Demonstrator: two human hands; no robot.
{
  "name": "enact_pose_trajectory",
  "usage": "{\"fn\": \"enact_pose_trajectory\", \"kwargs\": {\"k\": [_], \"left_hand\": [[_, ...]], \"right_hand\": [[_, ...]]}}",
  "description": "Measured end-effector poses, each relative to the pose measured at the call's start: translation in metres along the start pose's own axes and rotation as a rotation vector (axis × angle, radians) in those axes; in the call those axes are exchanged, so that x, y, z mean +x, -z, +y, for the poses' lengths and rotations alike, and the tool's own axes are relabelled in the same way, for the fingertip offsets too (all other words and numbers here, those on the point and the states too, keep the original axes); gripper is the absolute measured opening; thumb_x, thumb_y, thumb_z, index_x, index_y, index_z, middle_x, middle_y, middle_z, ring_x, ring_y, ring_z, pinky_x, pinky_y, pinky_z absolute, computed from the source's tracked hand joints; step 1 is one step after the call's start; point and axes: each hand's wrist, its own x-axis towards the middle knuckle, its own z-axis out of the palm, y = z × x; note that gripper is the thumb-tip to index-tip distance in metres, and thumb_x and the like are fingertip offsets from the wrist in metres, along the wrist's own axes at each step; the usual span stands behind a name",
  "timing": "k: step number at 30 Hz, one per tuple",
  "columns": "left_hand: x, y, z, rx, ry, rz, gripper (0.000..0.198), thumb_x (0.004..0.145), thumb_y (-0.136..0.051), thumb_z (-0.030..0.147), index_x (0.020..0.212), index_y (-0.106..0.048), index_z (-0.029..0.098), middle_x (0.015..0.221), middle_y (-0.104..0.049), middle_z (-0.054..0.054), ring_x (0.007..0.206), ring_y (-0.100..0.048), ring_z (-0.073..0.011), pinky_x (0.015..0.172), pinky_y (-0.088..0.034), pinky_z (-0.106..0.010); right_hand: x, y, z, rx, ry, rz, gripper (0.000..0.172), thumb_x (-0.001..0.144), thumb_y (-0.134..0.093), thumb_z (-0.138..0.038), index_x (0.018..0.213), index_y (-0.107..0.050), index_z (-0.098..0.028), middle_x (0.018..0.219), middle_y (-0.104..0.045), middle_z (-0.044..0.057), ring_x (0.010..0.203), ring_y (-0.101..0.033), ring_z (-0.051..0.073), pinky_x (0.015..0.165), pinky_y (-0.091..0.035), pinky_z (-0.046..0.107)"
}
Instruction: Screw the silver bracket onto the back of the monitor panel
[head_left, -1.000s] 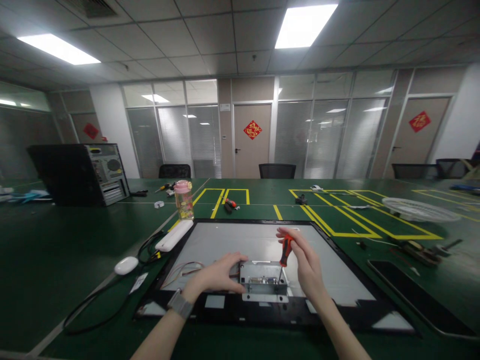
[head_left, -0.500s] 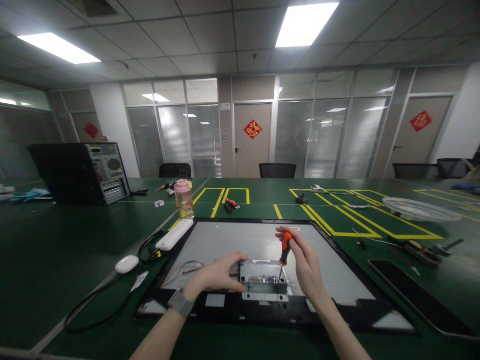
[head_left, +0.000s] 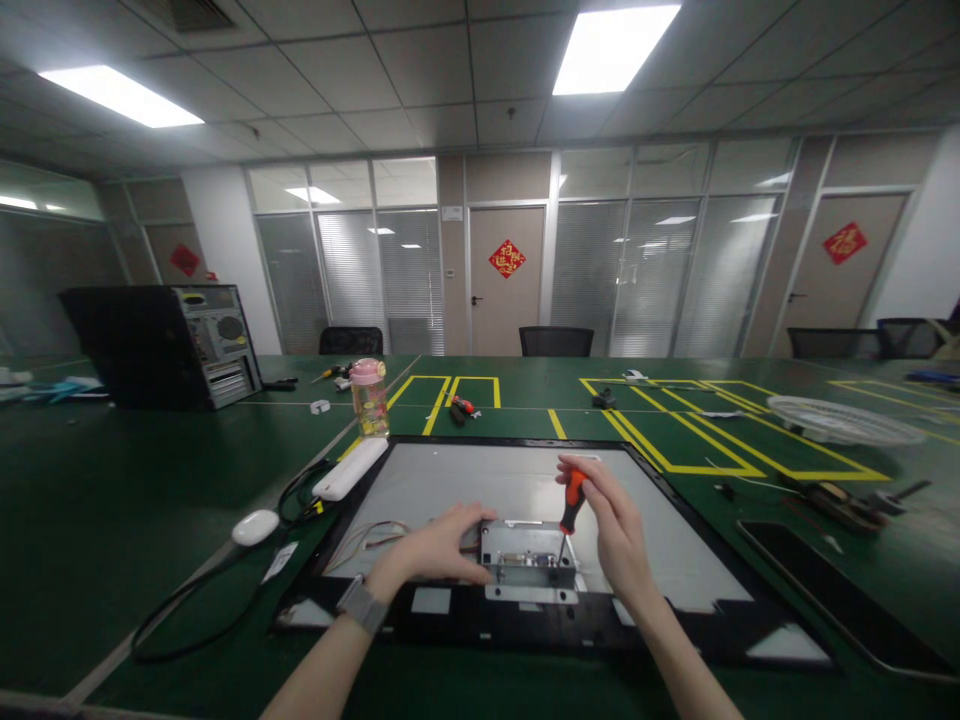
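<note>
A flat monitor panel (head_left: 450, 480) with a black frame lies face down on the green table in front of me. A small metal box (head_left: 525, 562) sits on its near edge. My left hand (head_left: 435, 548) rests against the box's left side, a watch on that wrist. My right hand (head_left: 611, 525) grips a screwdriver (head_left: 571, 503) with an orange and black handle, held nearly upright, its tip down on the box's top right part. Thin coloured wires (head_left: 371, 538) run from the box to the left over the panel.
A white bar (head_left: 349, 469), a white mouse (head_left: 255, 526) with black cable and a pink-lidded bottle (head_left: 369, 398) stand left of the panel. A computer case (head_left: 169, 345) is far left. A black panel (head_left: 840, 600) and a fan grille (head_left: 840, 418) lie right.
My right hand has shifted its fingers slightly on the screwdriver handle. The left hand and the box have stayed put.
</note>
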Motion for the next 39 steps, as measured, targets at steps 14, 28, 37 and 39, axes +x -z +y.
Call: {"fn": "enact_pose_trajectory", "kwargs": {"k": [14, 28, 37, 39], "left_hand": [[0.000, -0.001, -0.002, 0.000, 0.002, 0.014, 0.083, 0.061, -0.080, 0.035, 0.135, -0.045, 0.023, 0.137, -0.048, -0.009, 0.127, -0.042, -0.0295, 0.110, -0.030, -0.040], [-0.001, 0.000, 0.001, -0.004, 0.004, 0.011, 0.081, 0.061, -0.080, 0.034, 0.134, -0.047, 0.022, 0.136, -0.049, -0.009, 0.125, -0.044, -0.0296, 0.108, -0.032, -0.039], [-0.002, 0.001, 0.004, -0.018, 0.003, 0.003, 0.079, 0.063, -0.078, 0.035, 0.134, -0.047, 0.022, 0.137, -0.048, -0.009, 0.127, -0.043, -0.0301, 0.109, -0.031, -0.039], [-0.002, 0.001, 0.004, -0.018, 0.008, 0.004, 0.079, 0.063, -0.078, 0.035, 0.134, -0.047, 0.022, 0.138, -0.047, -0.009, 0.128, -0.042, -0.0305, 0.110, -0.030, -0.039]], "right_hand": [[0.004, 0.002, 0.004, 0.161, -0.172, 0.056, 0.023, 0.085, -0.060, -0.041, 0.095, -0.067, -0.021, 0.073, -0.059, 0.001, 0.064, -0.055, 0.017, 0.061, -0.046, 0.032], [0.003, -0.001, 0.005, 0.416, -0.256, -0.068, 0.031, 0.089, -0.054, -0.042, 0.112, -0.060, -0.023, 0.083, -0.066, 0.005, 0.076, -0.062, 0.021, 0.060, -0.051, 0.032], [0.003, 0.002, 0.011, 0.259, -0.177, -0.011, 0.022, 0.082, -0.064, -0.042, 0.088, -0.070, -0.022, 0.083, -0.064, 0.005, 0.080, -0.061, 0.022, 0.072, -0.051, 0.034], [0.003, 0.002, 0.012, 0.301, -0.205, -0.013, 0.028, 0.086, -0.059, -0.042, 0.103, -0.068, -0.022, 0.082, -0.065, 0.005, 0.077, -0.061, 0.021, 0.071, -0.051, 0.034]]}}
